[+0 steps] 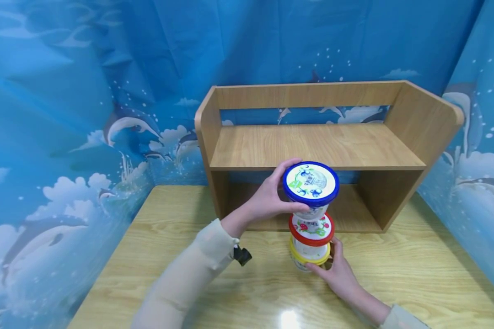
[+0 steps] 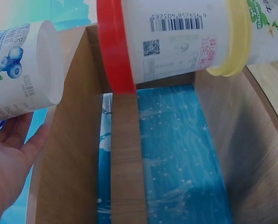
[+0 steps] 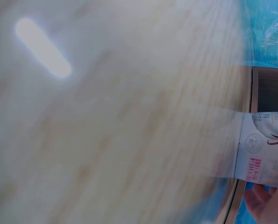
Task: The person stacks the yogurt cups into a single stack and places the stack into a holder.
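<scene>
A white yogurt tub with a blue lid and blueberry pictures (image 1: 311,183) is gripped by my left hand (image 1: 267,196), thumb in front and fingers behind. It hangs over a red-lidded strawberry tub (image 1: 313,228). A gap separates its base from that red lid (image 2: 116,46) in the left wrist view. The red-lidded tub stands upright on a yellow-lidded tub (image 1: 311,258). My right hand (image 1: 339,274) holds the yellow-lidded tub around its sides, thumb towards me. In the right wrist view, that tub's printed side (image 3: 265,154) meets the tabletop, with right-hand fingers (image 3: 255,198) beside it.
Behind the tubs stands a wooden two-level shelf (image 1: 317,144), with side panels and a back rail. The light wood table (image 1: 181,237) extends to both sides. Blue dolphin-print sheeting (image 1: 169,55) hangs around the table. A black band piece (image 1: 242,256) sits at the left wrist.
</scene>
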### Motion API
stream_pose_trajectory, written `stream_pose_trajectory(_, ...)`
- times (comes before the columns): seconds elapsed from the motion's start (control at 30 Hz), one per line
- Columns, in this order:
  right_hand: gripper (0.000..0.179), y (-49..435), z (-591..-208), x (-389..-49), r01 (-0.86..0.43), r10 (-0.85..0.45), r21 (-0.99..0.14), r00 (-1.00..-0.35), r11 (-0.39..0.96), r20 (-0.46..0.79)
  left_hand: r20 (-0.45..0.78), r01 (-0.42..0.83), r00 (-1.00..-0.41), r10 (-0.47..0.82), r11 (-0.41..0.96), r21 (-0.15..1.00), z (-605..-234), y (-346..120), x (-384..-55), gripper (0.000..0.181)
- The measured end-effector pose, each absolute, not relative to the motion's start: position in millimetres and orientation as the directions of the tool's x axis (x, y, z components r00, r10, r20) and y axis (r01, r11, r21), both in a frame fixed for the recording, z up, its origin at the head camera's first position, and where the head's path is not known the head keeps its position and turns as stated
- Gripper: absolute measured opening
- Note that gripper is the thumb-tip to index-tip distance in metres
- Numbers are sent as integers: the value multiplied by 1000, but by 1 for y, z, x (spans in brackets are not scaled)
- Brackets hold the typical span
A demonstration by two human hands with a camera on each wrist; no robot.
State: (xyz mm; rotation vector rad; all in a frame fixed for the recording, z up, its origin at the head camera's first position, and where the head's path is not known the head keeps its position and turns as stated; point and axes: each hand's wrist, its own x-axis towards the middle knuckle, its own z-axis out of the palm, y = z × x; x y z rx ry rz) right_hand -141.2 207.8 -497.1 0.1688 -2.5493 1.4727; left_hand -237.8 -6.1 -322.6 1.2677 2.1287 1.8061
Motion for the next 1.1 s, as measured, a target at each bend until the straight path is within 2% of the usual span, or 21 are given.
stream_pose_trajectory(0.5,85,208,-494,-141,-157,-4,-870,-984,468,176,416,508,-623,662,-63,859,-339,10,-241,87)
stream_pose_trajectory(1.1,85,207,-491,-139,-187,-9,-869,-979,459,206,349,470,-656,669,0,883,-361,14,-237,85)
